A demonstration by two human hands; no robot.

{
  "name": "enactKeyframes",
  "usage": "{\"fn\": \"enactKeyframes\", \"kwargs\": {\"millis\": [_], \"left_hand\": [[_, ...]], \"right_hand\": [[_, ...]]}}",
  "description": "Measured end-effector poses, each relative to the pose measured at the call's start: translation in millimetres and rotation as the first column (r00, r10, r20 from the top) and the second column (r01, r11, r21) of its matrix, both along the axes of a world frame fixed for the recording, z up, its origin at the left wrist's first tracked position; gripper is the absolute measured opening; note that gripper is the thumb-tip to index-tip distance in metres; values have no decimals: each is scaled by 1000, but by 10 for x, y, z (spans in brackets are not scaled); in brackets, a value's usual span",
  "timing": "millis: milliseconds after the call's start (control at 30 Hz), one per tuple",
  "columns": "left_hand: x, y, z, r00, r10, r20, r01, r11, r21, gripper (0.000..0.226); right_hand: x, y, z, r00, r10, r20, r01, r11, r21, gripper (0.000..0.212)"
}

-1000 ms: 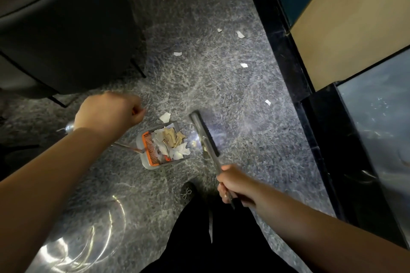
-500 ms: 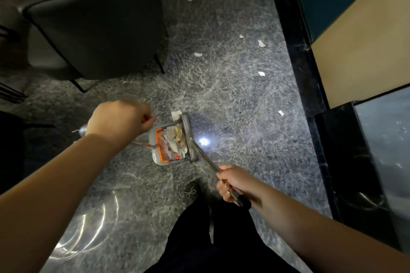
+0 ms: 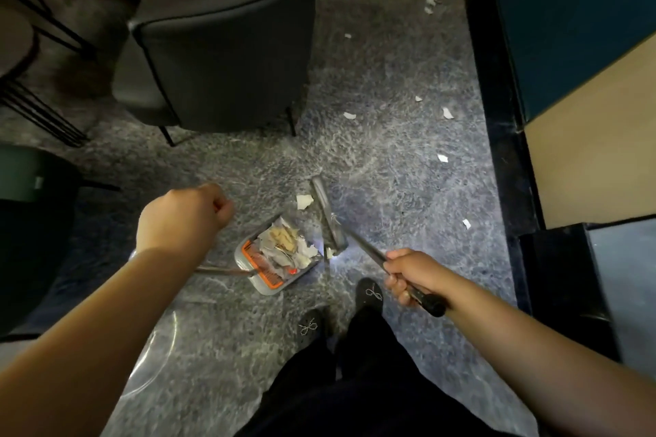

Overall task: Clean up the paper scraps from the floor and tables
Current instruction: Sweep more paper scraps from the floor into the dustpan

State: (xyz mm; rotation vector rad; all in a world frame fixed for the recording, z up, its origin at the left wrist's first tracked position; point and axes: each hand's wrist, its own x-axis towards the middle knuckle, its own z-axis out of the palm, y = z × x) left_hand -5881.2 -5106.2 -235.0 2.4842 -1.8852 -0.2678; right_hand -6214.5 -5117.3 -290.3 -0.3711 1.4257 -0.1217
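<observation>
Right hand (image 3: 413, 275) grips broom (image 3: 328, 215), left hand (image 3: 188, 215) clenched on dustpan (image 3: 273, 259) handle; loose scrap (image 3: 304, 201) lies just beyond pan's mouth, broom-side.

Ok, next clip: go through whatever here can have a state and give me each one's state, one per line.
Dustpan: on the floor, loaded with scraps.
Broom: head down by the dustpan's mouth.
Left hand: fist closed, apparently on the dustpan's handle.
Right hand: grips the broom's handle.
Loose scraps: on the floor, unswept.
Chair: upright.
</observation>
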Motion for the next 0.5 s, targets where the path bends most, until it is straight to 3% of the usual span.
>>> {"fn": "enactKeyframes", "kwargs": {"millis": [300,500], "left_hand": [[-33,31,-25,990,138,17,-138,989,45,22],[-191,53,-42,975,223,16,-223,974,42,23]], "right_hand": [[-62,-734,-243,955,261,-139,-272,960,-69,20],[10,-1214,-429,885,431,-176,-440,898,-15,19]]}}
